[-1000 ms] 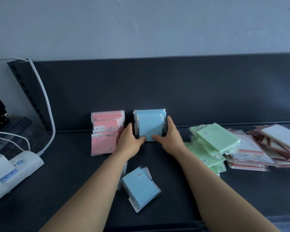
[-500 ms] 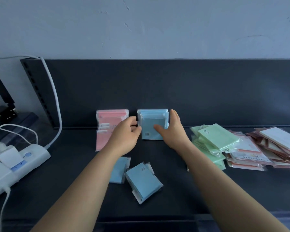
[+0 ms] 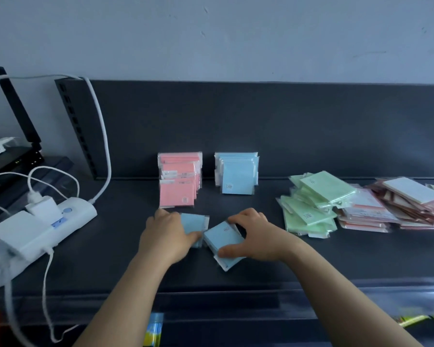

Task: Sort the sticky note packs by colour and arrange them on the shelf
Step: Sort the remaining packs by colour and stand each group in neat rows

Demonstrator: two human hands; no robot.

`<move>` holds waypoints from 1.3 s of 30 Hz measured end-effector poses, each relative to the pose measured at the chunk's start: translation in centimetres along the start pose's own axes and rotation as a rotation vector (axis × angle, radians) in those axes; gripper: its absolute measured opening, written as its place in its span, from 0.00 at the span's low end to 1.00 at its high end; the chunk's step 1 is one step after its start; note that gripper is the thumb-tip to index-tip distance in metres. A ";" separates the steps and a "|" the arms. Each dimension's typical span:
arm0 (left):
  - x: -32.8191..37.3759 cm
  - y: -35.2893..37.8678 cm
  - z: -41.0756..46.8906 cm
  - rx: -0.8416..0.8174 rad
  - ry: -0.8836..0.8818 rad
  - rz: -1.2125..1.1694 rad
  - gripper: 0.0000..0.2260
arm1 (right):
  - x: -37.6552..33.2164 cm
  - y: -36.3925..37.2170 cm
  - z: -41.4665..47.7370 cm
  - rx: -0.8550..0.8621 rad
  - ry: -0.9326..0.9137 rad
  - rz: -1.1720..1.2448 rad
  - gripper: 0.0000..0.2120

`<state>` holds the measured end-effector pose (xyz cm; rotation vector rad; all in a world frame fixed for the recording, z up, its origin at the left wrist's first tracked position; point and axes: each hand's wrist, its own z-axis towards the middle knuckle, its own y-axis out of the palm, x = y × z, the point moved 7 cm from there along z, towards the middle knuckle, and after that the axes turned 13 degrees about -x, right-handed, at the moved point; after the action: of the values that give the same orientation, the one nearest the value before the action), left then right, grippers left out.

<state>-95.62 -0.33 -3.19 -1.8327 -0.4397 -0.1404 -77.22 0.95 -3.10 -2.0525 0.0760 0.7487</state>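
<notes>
On the dark shelf (image 3: pixel 336 261), a row of pink packs (image 3: pixel 179 181) and a row of blue packs (image 3: pixel 236 172) stand upright against the back panel. Nearer to me lie loose blue packs. My left hand (image 3: pixel 167 232) rests on one blue pack (image 3: pixel 195 222), fingers curled over its left part. My right hand (image 3: pixel 256 234) grips a small stack of blue packs (image 3: pixel 223 242), thumb at the near edge and fingers over the far edge. A heap of green packs (image 3: pixel 313 204) lies to the right.
A pile of pink and white packs (image 3: pixel 396 206) lies at the far right. A white power strip (image 3: pixel 38 226) with plugs and cables sits at the left, beside a black device (image 3: pixel 15 159). The shelf's front edge runs below my forearms.
Both hands have pulled back from the standing blue row and come down onto the loose blue packs near the front. The blue row now stands by itself.
</notes>
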 end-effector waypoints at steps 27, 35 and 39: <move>1.0 0.1 -1.3 0.019 0.334 -1.290 0.10 | 0.9 -0.8 -1.5 0.335 -0.318 1.229 0.10; 1.5 0.1 -1.6 -0.009 0.356 -1.390 0.12 | 1.5 -0.4 -1.3 0.364 -0.283 1.260 0.11; 1.7 0.3 -1.6 -0.014 0.362 -1.393 0.12 | 1.5 -0.4 -1.3 0.345 -0.304 1.273 0.12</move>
<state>-93.73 -1.53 -2.41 -1.1596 -1.3626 -1.3751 -75.23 0.52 -3.12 -1.3576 1.3140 1.6333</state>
